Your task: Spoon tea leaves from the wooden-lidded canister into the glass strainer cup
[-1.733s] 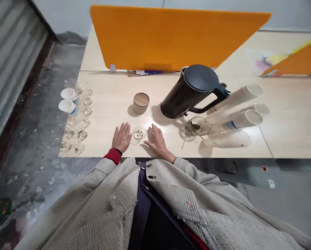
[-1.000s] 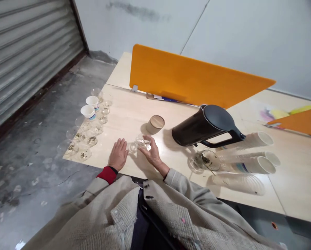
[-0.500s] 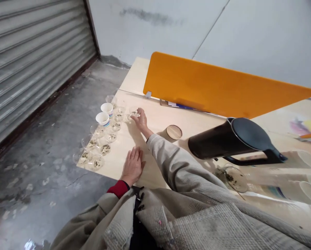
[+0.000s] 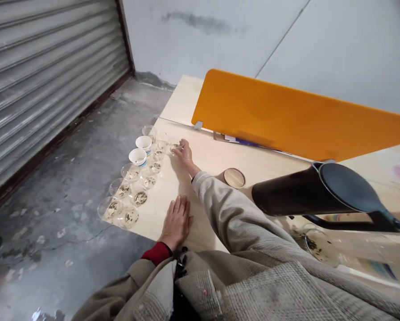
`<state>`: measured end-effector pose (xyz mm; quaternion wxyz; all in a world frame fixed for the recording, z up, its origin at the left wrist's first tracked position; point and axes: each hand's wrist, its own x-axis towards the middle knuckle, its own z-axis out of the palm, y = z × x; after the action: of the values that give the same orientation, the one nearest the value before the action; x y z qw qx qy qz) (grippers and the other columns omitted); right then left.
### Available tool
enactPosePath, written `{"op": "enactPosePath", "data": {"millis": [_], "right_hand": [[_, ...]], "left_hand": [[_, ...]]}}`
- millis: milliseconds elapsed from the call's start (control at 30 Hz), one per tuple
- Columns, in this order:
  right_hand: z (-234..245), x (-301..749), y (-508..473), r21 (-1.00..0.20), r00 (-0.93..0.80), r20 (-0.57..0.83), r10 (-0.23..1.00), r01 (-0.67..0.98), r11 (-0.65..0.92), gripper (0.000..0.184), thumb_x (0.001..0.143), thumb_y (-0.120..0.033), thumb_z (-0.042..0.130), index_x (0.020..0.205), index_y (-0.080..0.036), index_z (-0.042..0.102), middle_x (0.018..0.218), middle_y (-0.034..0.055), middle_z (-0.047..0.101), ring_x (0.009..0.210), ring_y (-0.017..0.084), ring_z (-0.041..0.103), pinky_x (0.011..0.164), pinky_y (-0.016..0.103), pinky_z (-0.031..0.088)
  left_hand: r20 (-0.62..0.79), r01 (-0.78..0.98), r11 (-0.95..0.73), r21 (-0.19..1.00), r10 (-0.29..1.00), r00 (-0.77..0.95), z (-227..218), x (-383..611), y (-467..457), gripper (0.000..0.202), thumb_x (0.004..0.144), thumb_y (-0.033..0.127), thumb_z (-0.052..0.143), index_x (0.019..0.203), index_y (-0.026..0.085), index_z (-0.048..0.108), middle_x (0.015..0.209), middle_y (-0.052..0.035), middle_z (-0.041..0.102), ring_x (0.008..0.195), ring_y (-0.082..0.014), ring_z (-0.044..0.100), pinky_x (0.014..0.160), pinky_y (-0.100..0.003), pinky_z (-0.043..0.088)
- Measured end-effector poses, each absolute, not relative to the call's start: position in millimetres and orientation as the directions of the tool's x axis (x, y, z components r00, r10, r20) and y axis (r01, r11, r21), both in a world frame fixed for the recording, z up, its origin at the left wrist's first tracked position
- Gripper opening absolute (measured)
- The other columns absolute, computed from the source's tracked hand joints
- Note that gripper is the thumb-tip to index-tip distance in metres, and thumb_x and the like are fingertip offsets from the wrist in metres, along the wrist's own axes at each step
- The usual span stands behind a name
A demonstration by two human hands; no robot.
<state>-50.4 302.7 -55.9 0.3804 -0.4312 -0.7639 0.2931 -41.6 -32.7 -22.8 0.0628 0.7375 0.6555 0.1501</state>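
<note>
My right hand reaches forward over the table with its thumb and fingers closed around a clear plastic cup that has dark flakes, like dried tea leaves, at its bottom. My left hand lies flat near the front edge, palm down on the wood, holding nothing. Left of both hands stand several clear cups holding similar flakes, among them a front cup and a darker-filled one. Two white paper cups with coloured bands, a nearer one and a farther one, stand among them.
A black kettle stands at the right. Between it and my right hand is a round container with a wooden lid. A clear jar with dark leaves stands nearer me. An orange divider panel crosses the light wooden table.
The view has shifted slightly, so everything sits a little farther right and lower. My right hand stays at the same clear cup, and my left hand remains flat on the table.
</note>
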Motion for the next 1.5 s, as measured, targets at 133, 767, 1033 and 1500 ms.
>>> {"op": "enactPosePath", "data": {"millis": [133,767,1033,1500], "right_hand": [[-43.5,-50.7,297.0,-0.854,-0.220,0.171,0.960,0.453,0.256,0.085,0.097,-0.045,0.069,0.166,-0.012,0.033,0.156,0.0243,0.057,0.142,0.027,0.062,0.112,0.046,0.058],[79.3,236.7,-20.8,-0.864,-0.268,-0.006,0.963,0.487,0.130,0.018,0.103,-0.031,0.067,0.116,-0.020,0.075,0.104,0.0090,0.083,0.087,0.019,0.076,0.079,0.031,0.060],[119.8,370.9,-108.8,-0.648,0.428,0.294,0.855,0.747,-0.150,0.020,0.101,-0.033,0.062,0.093,-0.022,0.075,0.082,0.0035,0.078,0.069,0.017,0.067,0.069,0.029,0.051],[115.1,489.8,-63.6,-0.151,0.489,0.326,0.809,0.872,-0.466,0.025,0.103,-0.023,0.058,0.096,-0.020,0.082,0.104,0.0149,0.081,0.111,0.034,0.059,0.100,0.051,0.043]], "left_hand": [[0.145,0.955,-0.129,0.268,0.985,0.093,-24.7,-41.9,-32.2,0.058,0.109,0.035,0.047,0.163,0.014,0.050,0.174,-0.0165,0.045,0.165,-0.0363,0.037,0.132,-0.059,0.041],[0.169,0.896,-0.147,0.419,0.982,0.082,-16.4,-45.0,-1.2,0.063,0.111,0.046,0.043,0.158,0.005,0.054,0.169,-0.0293,0.047,0.167,-0.0435,0.031,0.133,-0.070,0.024],[0.165,0.899,-0.157,0.409,0.982,0.096,0.9,-35.3,1.9,0.068,0.110,0.048,0.042,0.159,0.002,0.052,0.170,-0.0335,0.043,0.166,-0.0479,0.029,0.131,-0.076,0.024],[0.170,0.905,-0.146,0.401,0.982,0.083,6.3,-31.1,-1.8,0.069,0.110,0.049,0.040,0.160,0.003,0.050,0.172,-0.0319,0.041,0.167,-0.0463,0.029,0.132,-0.075,0.023]]}}
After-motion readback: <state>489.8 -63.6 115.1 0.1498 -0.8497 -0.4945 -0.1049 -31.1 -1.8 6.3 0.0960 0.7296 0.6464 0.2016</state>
